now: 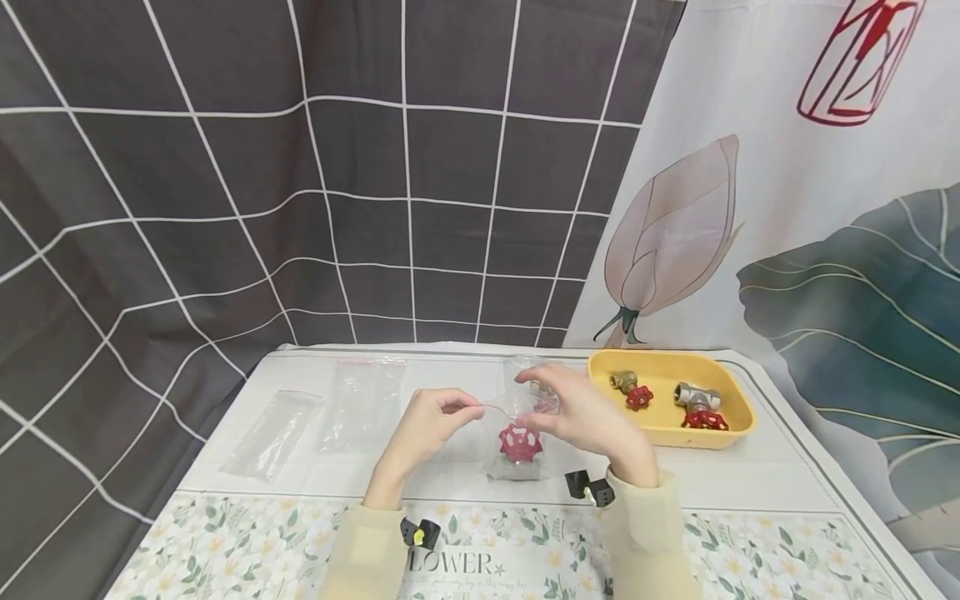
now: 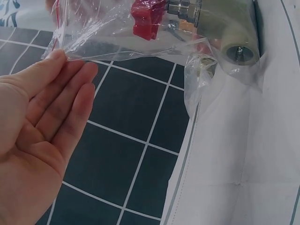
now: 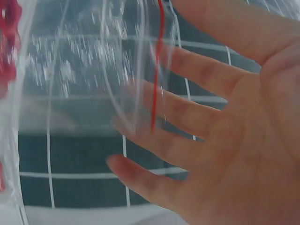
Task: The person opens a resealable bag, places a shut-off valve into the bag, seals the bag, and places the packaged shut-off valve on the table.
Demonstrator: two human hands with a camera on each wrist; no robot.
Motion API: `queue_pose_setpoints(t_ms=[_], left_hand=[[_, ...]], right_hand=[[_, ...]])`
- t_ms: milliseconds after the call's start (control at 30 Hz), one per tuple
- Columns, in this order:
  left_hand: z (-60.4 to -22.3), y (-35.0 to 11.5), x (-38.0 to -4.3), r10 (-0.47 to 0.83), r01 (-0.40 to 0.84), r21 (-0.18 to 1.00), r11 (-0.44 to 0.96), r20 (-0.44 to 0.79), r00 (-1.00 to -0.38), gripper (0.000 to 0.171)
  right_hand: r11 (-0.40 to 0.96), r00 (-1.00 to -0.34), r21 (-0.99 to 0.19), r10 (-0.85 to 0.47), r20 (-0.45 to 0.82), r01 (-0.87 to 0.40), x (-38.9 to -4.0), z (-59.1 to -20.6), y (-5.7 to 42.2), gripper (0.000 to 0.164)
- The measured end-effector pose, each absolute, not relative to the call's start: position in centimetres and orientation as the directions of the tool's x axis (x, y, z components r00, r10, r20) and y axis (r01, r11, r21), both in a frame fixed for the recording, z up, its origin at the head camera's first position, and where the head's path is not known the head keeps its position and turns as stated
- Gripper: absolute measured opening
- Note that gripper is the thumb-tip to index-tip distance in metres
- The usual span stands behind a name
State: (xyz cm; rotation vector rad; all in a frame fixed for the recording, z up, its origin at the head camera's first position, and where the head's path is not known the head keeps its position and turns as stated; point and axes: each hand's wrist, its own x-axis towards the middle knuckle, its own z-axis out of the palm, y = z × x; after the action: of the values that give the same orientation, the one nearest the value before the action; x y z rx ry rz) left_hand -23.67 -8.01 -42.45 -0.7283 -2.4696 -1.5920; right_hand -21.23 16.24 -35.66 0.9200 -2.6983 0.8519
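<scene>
A clear zip bag [image 2: 108,44] with a red seal line stands on the table. Inside it is a valve with a red handwheel [image 1: 520,442] and a pale green body [image 2: 227,23]. My left hand [image 1: 432,423] pinches one end of the bag's mouth between thumb and fingers. Across from it, my right hand [image 1: 588,414] is at the other end of the mouth. Its fingers [image 3: 187,108] are extended and spread, and the fingertips show through the clear plastic in the right wrist view.
Two flat clear bags, one nearer [image 1: 273,435] and one farther [image 1: 362,400], lie on the left. Behind the working bag lies another bag [image 1: 517,367] with a valve. At right, a yellow tray [image 1: 675,360] holds a brass valve [image 1: 622,382] and a silver valve [image 1: 697,396], both with red handwheels.
</scene>
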Motion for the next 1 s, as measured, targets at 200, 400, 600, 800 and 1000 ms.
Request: queue_pose_setpoints(t_ms=[200,400,600,800,1000], left_hand=[[-42.6,-8.2,-23.8,0.323,0.470,0.818,0.331,0.370,-0.871,0.004],[-42.6,-8.1,-23.7,0.341,0.507,0.804,0.310,0.404,-0.849,0.007],[-42.4,-8.0,-23.6,0.356,0.525,0.790,0.318,0.413,-0.838,0.008],[-42.3,-7.9,-23.7,0.368,0.522,0.791,0.318,0.405,-0.837,0.008],[-42.5,-8.1,-23.8,0.372,0.527,0.785,0.326,0.406,-0.835,0.008]], right_hand=[[0.756,-0.764,-0.220,-0.506,0.400,-0.616,-21.4,-36.0,12.8,0.039],[0.822,-0.780,-0.100,-0.484,0.397,-0.561,-21.5,-36.8,11.3,0.019],[0.803,-0.779,-0.149,-0.487,0.395,-0.577,-21.8,-37.2,11.2,0.008],[0.778,-0.773,-0.189,-0.499,0.391,-0.599,-21.8,-37.2,11.4,0.008],[0.767,-0.772,-0.208,-0.508,0.382,-0.607,-21.8,-37.4,11.4,0.009]])
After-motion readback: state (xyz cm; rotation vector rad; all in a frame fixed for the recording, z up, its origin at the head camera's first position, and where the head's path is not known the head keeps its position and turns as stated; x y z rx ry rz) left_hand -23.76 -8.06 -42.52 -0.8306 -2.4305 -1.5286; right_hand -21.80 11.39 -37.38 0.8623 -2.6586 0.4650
